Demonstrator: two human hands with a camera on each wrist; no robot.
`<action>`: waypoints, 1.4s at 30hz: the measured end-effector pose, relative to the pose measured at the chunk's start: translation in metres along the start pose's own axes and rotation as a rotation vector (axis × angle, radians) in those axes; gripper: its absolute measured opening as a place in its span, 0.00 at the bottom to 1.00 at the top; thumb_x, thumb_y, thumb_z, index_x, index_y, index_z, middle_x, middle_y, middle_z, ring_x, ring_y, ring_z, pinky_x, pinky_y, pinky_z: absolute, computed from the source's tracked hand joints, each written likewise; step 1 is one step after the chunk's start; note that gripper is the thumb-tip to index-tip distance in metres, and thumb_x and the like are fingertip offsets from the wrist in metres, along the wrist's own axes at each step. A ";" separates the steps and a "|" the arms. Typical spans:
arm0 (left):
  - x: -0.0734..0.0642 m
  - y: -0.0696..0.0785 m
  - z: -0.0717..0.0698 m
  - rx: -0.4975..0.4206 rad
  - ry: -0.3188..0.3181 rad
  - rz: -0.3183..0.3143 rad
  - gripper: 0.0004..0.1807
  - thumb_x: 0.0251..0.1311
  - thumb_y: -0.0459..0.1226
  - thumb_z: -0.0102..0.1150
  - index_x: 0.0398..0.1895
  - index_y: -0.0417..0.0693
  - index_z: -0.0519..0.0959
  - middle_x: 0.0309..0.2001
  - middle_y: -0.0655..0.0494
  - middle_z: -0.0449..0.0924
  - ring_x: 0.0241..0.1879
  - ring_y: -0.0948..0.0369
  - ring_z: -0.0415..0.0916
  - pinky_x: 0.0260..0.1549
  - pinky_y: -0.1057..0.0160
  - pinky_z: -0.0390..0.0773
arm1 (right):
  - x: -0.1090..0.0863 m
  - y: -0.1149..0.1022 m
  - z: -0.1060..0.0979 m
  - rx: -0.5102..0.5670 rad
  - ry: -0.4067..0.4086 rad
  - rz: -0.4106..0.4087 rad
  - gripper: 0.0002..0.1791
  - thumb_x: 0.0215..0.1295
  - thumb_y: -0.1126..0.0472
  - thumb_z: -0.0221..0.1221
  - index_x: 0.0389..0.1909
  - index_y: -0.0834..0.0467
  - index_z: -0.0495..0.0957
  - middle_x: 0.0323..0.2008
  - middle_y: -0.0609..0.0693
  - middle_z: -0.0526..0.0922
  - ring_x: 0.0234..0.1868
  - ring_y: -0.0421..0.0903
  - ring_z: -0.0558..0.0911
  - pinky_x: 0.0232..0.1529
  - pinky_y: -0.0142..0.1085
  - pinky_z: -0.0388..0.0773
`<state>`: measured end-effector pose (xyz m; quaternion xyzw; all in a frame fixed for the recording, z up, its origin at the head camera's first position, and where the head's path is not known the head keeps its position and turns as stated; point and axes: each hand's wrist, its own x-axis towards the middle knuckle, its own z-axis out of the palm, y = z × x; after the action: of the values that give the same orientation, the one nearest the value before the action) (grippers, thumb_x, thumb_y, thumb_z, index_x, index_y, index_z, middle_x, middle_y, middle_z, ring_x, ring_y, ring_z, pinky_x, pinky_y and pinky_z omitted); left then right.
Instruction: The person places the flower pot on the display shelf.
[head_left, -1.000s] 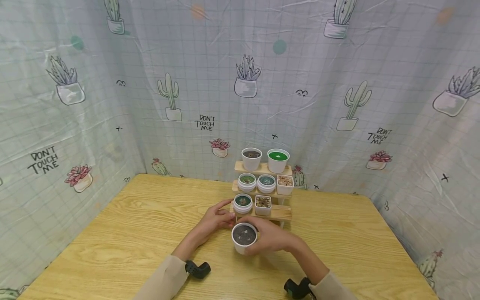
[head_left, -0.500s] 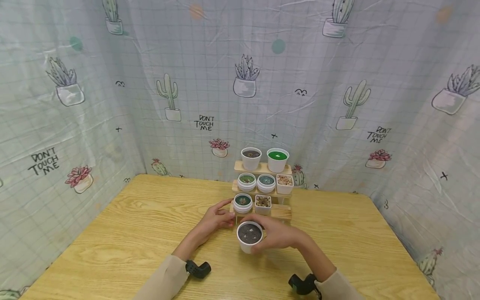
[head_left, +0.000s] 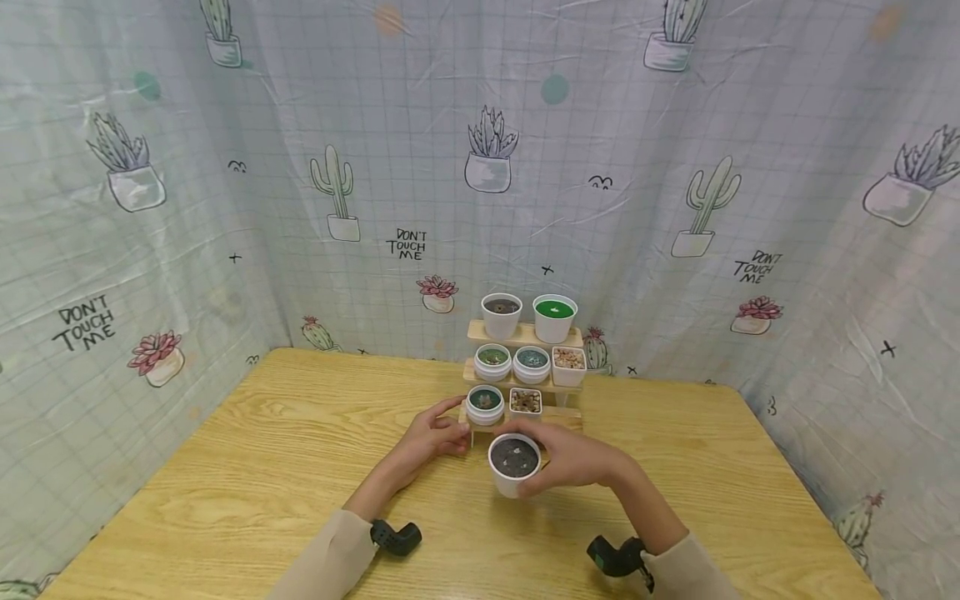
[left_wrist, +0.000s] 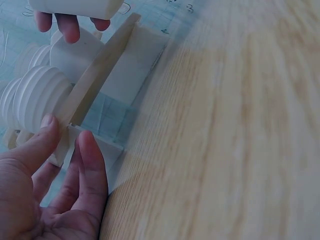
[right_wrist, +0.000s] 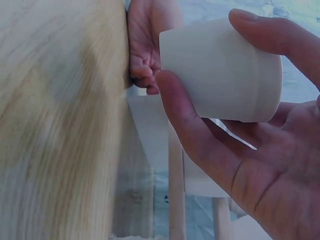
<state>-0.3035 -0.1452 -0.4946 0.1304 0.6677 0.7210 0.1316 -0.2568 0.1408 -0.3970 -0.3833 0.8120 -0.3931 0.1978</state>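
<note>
My right hand (head_left: 573,457) grips a white cup (head_left: 514,460) filled with dark grey material and a few pale bits. The cup hangs above the table, just before the lowest shelf of a three-tier wooden display stand (head_left: 564,419). In the right wrist view the thumb and fingers wrap the plain white side of the cup (right_wrist: 222,75). My left hand (head_left: 426,440) pinches the stand's lower left end; in the left wrist view its thumb lies by the shelf edge (left_wrist: 95,80), fingers at the side support. That shelf bears a ribbed round jar (head_left: 485,406) and a square pot (head_left: 525,402).
On the middle shelf stand two round jars, one green (head_left: 492,362) and one teal (head_left: 532,364), and a square pebble pot (head_left: 568,367). The top shelf carries a brown-filled cup (head_left: 501,315) and a green-filled cup (head_left: 555,317). A cactus-print curtain (head_left: 420,100) surrounds the wooden table (head_left: 300,433).
My right hand has carried the dark-filled cup rightward and slightly toward the stand, in front of the square pot. The left hand has stayed at the stand's end.
</note>
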 end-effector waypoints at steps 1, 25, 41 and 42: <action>0.000 0.000 0.000 0.001 0.000 -0.001 0.39 0.71 0.34 0.62 0.81 0.46 0.57 0.39 0.55 0.86 0.37 0.62 0.84 0.42 0.63 0.88 | -0.001 0.000 -0.001 -0.002 0.002 0.001 0.39 0.56 0.52 0.75 0.68 0.47 0.71 0.61 0.48 0.77 0.60 0.48 0.75 0.60 0.39 0.75; 0.001 0.000 -0.001 0.003 -0.013 0.005 0.39 0.72 0.34 0.62 0.81 0.47 0.57 0.40 0.55 0.86 0.38 0.62 0.84 0.43 0.63 0.88 | -0.020 0.004 -0.028 0.013 0.046 0.026 0.40 0.57 0.55 0.75 0.70 0.54 0.70 0.60 0.53 0.78 0.57 0.50 0.78 0.56 0.39 0.77; 0.001 -0.001 -0.001 0.007 -0.014 0.000 0.38 0.72 0.35 0.61 0.81 0.47 0.57 0.40 0.55 0.85 0.38 0.63 0.84 0.42 0.64 0.88 | -0.035 0.015 -0.047 0.023 0.131 0.094 0.40 0.56 0.56 0.75 0.69 0.54 0.70 0.62 0.56 0.77 0.58 0.53 0.76 0.59 0.47 0.76; 0.001 -0.001 -0.001 0.006 -0.014 -0.001 0.38 0.72 0.35 0.61 0.81 0.47 0.56 0.40 0.55 0.85 0.38 0.63 0.84 0.42 0.64 0.88 | -0.036 0.015 -0.048 0.024 0.134 0.097 0.40 0.56 0.56 0.75 0.69 0.54 0.70 0.62 0.56 0.78 0.58 0.53 0.77 0.58 0.47 0.76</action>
<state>-0.3053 -0.1458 -0.4958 0.1357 0.6691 0.7179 0.1362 -0.2710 0.1986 -0.3790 -0.3139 0.8364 -0.4176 0.1661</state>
